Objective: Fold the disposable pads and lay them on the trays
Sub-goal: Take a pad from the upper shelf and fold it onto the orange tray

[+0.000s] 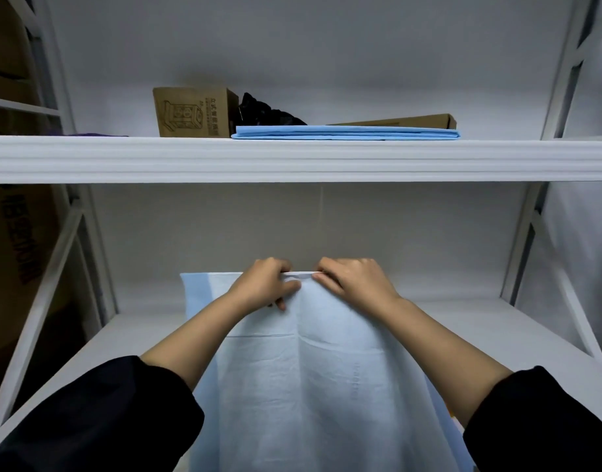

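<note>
Both hands pinch the far edge of a pale blue pad spread on the lower shelf, left hand beside right hand, fingers curled over it. A folded pad lies on the upper shelf.

White metal shelving, two levels in view. On the upper shelf: an upright brown cardboard box with printed markings at the left, a crumpled black bag just beside it, a long flat cardboard box lying toward the right, and a folded blue pad at the front edge, partly hiding the flat box and the bag. On the lower shelf: a pale blue disposable pad spread out toward the near edge, its far edge gripped by both hands.
</note>
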Available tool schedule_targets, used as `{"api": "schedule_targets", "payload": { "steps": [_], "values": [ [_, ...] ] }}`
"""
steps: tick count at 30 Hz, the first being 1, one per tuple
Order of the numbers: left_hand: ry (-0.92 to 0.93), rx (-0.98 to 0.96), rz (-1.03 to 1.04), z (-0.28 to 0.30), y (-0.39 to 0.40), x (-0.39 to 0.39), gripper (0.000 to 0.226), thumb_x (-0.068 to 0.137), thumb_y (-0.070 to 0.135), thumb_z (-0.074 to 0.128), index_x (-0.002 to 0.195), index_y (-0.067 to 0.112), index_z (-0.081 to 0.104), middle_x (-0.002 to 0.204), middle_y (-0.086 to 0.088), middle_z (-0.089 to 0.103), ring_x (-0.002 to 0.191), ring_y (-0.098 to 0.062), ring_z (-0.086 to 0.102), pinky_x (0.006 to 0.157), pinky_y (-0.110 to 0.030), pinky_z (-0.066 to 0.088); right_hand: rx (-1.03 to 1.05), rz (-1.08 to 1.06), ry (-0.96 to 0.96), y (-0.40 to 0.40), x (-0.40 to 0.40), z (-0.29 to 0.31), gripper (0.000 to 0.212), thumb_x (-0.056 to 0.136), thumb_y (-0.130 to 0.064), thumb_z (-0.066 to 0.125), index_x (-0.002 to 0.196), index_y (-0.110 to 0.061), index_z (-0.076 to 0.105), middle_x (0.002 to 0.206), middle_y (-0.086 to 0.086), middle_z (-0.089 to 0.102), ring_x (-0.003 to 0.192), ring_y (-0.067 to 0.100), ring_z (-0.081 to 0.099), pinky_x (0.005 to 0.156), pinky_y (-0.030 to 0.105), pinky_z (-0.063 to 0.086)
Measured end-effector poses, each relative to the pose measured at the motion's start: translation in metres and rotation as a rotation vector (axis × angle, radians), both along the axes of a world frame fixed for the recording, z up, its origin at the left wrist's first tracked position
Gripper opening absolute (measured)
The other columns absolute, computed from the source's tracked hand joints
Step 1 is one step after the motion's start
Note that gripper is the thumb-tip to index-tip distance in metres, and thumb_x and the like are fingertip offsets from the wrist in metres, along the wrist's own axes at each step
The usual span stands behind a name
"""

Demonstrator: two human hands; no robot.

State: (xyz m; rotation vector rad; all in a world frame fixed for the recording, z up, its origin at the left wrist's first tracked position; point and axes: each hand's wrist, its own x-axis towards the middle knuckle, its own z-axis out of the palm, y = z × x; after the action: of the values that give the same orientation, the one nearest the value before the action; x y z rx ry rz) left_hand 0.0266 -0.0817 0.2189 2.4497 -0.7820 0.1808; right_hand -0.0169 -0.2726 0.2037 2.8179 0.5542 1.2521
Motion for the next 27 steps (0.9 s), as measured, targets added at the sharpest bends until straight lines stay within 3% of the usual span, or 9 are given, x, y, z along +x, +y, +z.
{"api": "schedule_targets", "payload": {
  "steps": [2, 4, 7, 11, 15, 17, 21, 25, 27],
  "values": [
    [0.016, -0.037, 0.026, 0.0, 0.003, 0.005, 0.015, 0.086, 0.022, 0.058, 0.079, 0.009, 0.06, 0.059, -0.005, 0.069, 0.06, -0.017, 0.07, 0.055, -0.027, 0.052, 0.066, -0.045, 0.196, -0.006, -0.002, 0.006, 0.027, 0.091, -0.05, 0.047, 0.103, -0.028, 0.057, 0.096, -0.004, 0.069, 0.09, 0.025, 0.063, 0.068, 0.033, 0.043],
    [0.016, -0.056, 0.06, -0.001, 0.007, 0.01, 0.016, 0.085, 0.024, 0.058, 0.077, 0.011, 0.06, 0.056, -0.004, 0.069, 0.06, -0.018, 0.069, 0.059, -0.03, 0.054, 0.125, -0.08, 0.359, -0.013, -0.004, 0.01, 0.029, 0.085, -0.053, 0.056, 0.106, -0.033, 0.056, 0.103, -0.008, 0.068, 0.096, 0.022, 0.061, 0.075, 0.033, 0.043],
    [0.03, -0.093, 0.103, -0.001, 0.01, 0.016, 0.016, 0.085, 0.025, 0.059, 0.072, 0.015, 0.058, 0.054, -0.002, 0.069, 0.06, -0.017, 0.07, 0.061, -0.028, 0.054, 0.19, -0.105, 0.557, -0.027, -0.009, 0.014, 0.028, 0.077, -0.05, 0.065, 0.098, -0.033, 0.057, 0.098, -0.011, 0.065, 0.092, 0.016, 0.057, 0.07, 0.029, 0.039],
    [0.036, -0.117, 0.152, 0.002, 0.018, 0.022, 0.014, 0.084, 0.022, 0.061, 0.074, 0.012, 0.06, 0.055, -0.003, 0.069, 0.06, -0.017, 0.07, 0.06, -0.027, 0.053, 0.161, -0.198, 0.733, -0.047, -0.014, 0.014, 0.021, 0.077, -0.038, 0.068, 0.069, -0.028, 0.051, 0.068, -0.013, 0.054, 0.072, 0.012, 0.051, 0.056, 0.025, 0.034],
    [0.019, -0.118, 0.215, 0.004, 0.026, 0.027, 0.016, 0.083, 0.022, 0.061, 0.078, 0.008, 0.061, 0.058, -0.003, 0.07, 0.063, -0.02, 0.069, 0.061, -0.027, 0.053, 0.094, -0.327, 0.824, -0.063, -0.015, 0.015, 0.014, 0.078, -0.032, 0.066, 0.074, -0.022, 0.058, 0.074, -0.004, 0.056, 0.076, 0.018, 0.052, 0.052, 0.025, 0.033],
    [0.007, -0.118, 0.236, 0.004, 0.03, 0.029, 0.014, 0.082, 0.021, 0.061, 0.078, 0.008, 0.062, 0.059, -0.003, 0.07, 0.063, -0.02, 0.069, 0.062, -0.028, 0.055, 0.038, -0.433, 0.795, -0.065, -0.015, 0.015, 0.007, 0.081, -0.029, 0.062, 0.083, -0.022, 0.062, 0.086, -0.002, 0.061, 0.087, 0.022, 0.056, 0.057, 0.025, 0.036],
    [-0.037, -0.071, 0.274, 0.001, 0.033, 0.033, 0.008, 0.079, 0.016, 0.057, 0.075, 0.012, 0.063, 0.06, -0.001, 0.07, 0.064, -0.019, 0.067, 0.066, -0.03, 0.056, -0.125, -0.729, 0.43, -0.06, -0.01, 0.008, 0.029, 0.09, -0.01, 0.048, 0.114, -0.013, 0.065, 0.12, 0.007, 0.059, 0.113, 0.027, 0.054, 0.08, 0.031, 0.047],
    [-0.04, 0.046, 0.325, -0.003, 0.035, 0.035, 0.013, 0.075, 0.009, 0.056, 0.065, 0.012, 0.062, 0.07, -0.007, 0.071, 0.071, -0.025, 0.066, 0.066, -0.029, 0.051, -0.129, -0.806, 0.373, -0.053, -0.007, 0.009, 0.031, 0.088, 0.003, 0.048, 0.111, -0.01, 0.064, 0.119, 0.007, 0.056, 0.106, 0.026, 0.06, 0.07, 0.027, 0.039],
    [0.003, 0.001, 0.354, -0.01, 0.038, 0.038, 0.012, 0.075, 0.008, 0.055, 0.067, 0.009, 0.063, 0.07, -0.009, 0.071, 0.07, -0.026, 0.067, 0.067, -0.031, 0.055, 0.017, -0.782, 0.41, -0.055, -0.004, 0.007, 0.032, 0.086, 0.005, 0.046, 0.107, -0.01, 0.064, 0.112, 0.009, 0.063, 0.103, 0.029, 0.062, 0.071, 0.028, 0.04]
  ]
}}
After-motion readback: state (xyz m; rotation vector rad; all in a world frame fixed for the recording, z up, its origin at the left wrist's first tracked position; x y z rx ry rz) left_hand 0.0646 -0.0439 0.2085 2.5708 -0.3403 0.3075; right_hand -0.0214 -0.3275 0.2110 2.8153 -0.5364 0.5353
